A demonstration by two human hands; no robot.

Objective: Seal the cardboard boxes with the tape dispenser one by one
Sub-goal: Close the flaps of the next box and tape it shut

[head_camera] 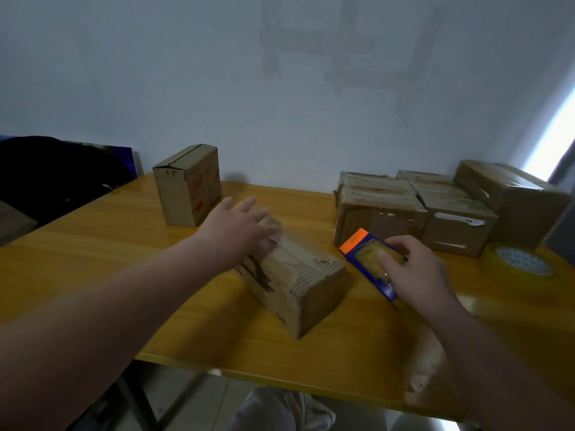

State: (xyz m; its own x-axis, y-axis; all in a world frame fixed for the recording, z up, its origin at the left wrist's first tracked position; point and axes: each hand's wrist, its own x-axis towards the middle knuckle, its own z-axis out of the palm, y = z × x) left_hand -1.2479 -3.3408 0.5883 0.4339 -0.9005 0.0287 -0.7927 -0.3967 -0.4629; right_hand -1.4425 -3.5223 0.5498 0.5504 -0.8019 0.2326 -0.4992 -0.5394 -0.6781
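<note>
Behind the yellow desk stands a pale wall. One cardboard box lies on its side in the middle of the desk, near the front edge. The person's left hand rests on the far end of this box with its fingers straight and spread out. It does not grab anything. Just to the right of the box, the right hand holds the blue and orange tape dispenser, with its fingers curled over it. A tall box stands near the back edge on the left. More boxes sit close together by the back right corner. A roll of tape lies flat at the right edge. A black bag sits past the left edge.
</note>
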